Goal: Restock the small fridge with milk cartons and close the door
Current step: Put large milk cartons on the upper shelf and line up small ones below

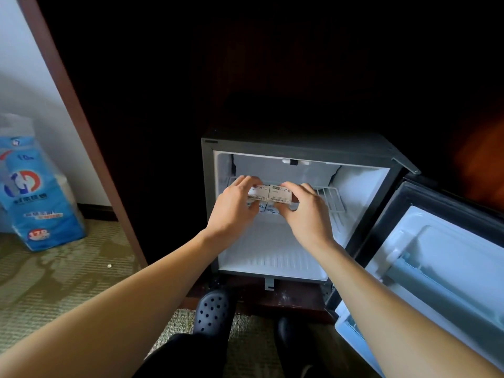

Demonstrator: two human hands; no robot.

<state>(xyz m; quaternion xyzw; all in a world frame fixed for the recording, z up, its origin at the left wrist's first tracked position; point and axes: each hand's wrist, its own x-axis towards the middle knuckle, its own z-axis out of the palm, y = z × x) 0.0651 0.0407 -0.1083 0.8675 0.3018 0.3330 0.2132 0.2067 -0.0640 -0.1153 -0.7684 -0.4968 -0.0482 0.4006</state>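
Observation:
The small fridge stands inside a dark cabinet with its door swung wide to the right. Two white milk cartons sit side by side at the front of the wire shelf. My left hand grips the left carton, fingers curled over its top. My right hand grips the right carton the same way. The cartons' lower parts are hidden behind my hands. The fridge floor below the shelf is bare white.
A blue pack of tissue rolls leans against the wall at left on the carpet. A brown cabinet frame post runs diagonally beside it. My dark clogs stand just before the fridge base.

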